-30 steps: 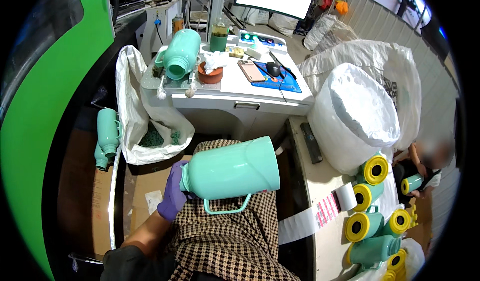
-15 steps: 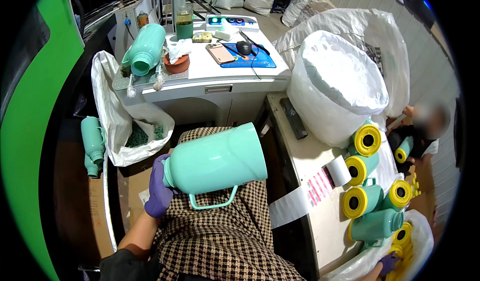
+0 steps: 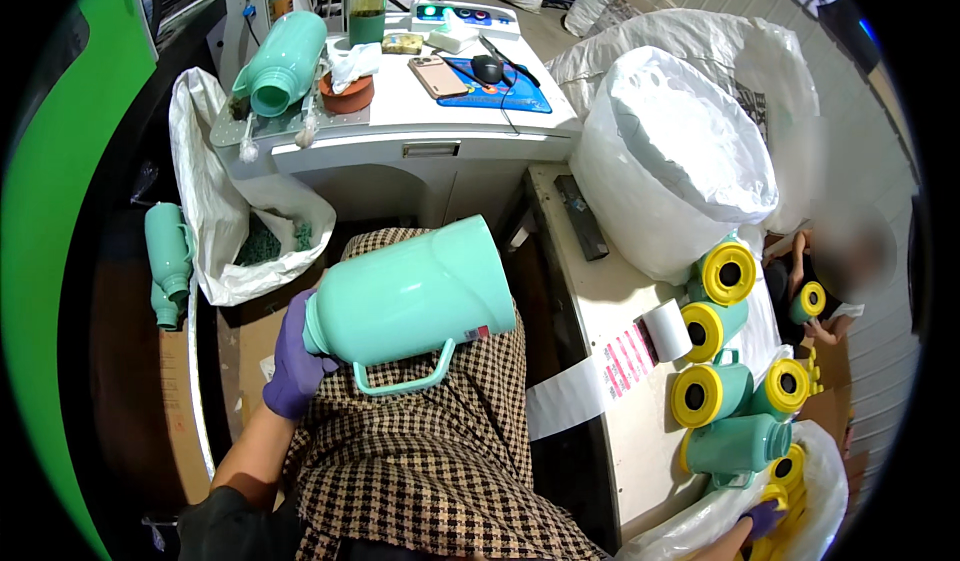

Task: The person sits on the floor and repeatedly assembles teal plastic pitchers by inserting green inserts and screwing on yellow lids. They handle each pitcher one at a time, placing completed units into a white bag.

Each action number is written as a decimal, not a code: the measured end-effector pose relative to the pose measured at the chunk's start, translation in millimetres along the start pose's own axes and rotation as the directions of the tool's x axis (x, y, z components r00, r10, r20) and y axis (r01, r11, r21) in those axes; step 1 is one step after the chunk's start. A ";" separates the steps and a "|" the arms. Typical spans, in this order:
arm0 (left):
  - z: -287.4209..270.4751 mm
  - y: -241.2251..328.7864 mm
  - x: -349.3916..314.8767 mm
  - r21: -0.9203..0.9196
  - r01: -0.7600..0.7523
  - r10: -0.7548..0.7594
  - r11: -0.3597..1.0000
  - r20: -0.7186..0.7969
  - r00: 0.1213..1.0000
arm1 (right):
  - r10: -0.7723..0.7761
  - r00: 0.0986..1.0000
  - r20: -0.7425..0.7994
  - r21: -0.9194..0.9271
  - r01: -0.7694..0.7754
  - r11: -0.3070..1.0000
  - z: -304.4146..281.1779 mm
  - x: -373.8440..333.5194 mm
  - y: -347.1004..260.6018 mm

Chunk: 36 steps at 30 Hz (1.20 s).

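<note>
A factory workshop, shown by matching green jugs point(image 3: 410, 291), a label roll point(image 3: 666, 331), big white sacks point(image 3: 680, 176) and ribbed wall point(image 3: 862, 146).

Here we are, up on the person's head, looking through the left one of two side-by-side fisheye cameras, aimed steeply down and forward! Closest in, the green flask point(image 3: 410, 296) looms mid-view above checked cloth point(image 3: 420, 471), the left hand point(image 3: 298, 356) at its neck; the right hand point(image 3: 763, 519) shows way down at lower right. Ahead, farther off, the white desk point(image 3: 400, 111) spans the top, the bench point(image 3: 600, 296) runs along the right, and straight edges bend toward the rim.
</note>
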State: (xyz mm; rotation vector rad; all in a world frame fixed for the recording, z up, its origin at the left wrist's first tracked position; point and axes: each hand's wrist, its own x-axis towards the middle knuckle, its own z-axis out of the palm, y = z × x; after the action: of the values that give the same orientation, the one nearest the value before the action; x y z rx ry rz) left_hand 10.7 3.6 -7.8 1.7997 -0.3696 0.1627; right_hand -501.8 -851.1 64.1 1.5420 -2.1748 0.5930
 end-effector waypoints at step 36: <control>-15.8 33.3 -5.6 0.122 0.123 -0.109 0.985 -0.111 0.988 | -0.699 0.099 -0.708 0.689 -0.117 -0.715 -329.8 -572.8 -307.8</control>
State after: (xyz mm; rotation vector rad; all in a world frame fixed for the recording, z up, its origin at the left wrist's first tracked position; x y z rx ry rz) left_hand -4.3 12.4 25.1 1.9255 -0.1825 0.2016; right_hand -7.3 -315.3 52.8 3.6388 1.0639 1.4108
